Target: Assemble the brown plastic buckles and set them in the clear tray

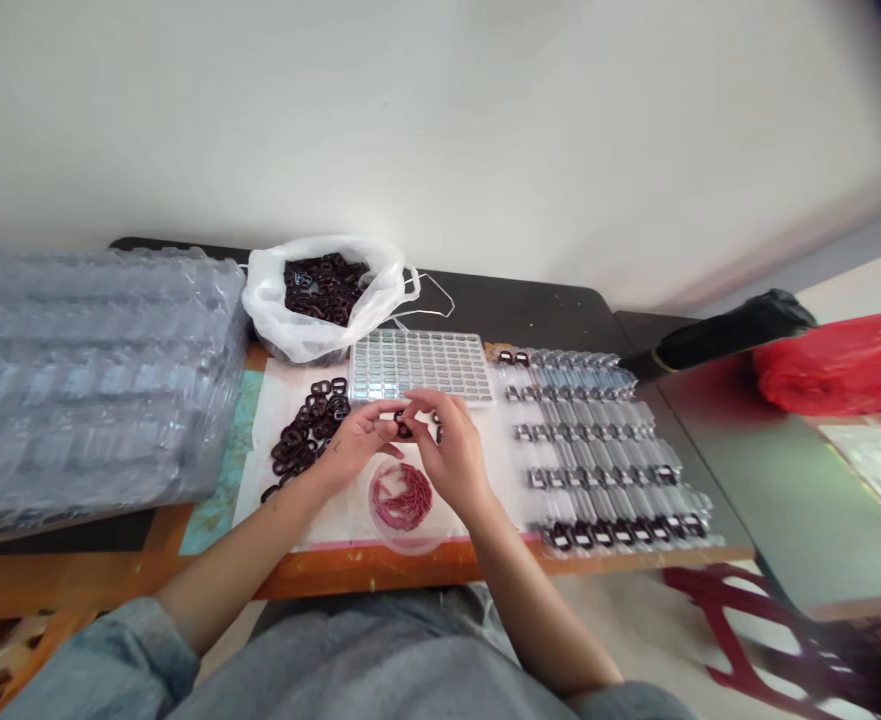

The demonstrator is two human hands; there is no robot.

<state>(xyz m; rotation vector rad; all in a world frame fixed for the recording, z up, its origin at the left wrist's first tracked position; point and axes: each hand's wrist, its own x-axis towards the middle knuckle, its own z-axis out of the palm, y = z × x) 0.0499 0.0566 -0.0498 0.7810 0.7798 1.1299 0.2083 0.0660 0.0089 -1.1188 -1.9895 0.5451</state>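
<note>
My left hand [363,440] and my right hand [449,447] meet over the white work sheet, both with fingers closed on a small dark brown ring-like part [403,428]. Just below them sits a round clear tub [408,545] of small dark red pieces. A loose heap of the same dark parts [301,435] lies left of my left hand. Behind my hands stands a clear gridded case [421,365] with many small compartments. On the right, a clear plastic tray [597,450] holds rows of slots, with several dark parts along its front row and a few elsewhere.
A white plastic bag [260,290] full of dark parts stands at the back. Stacked clear trays [95,390] fill the left side. A black roll [736,330] and a red bag [845,365] lie at the right. The wooden table edge [380,570] runs in front of me.
</note>
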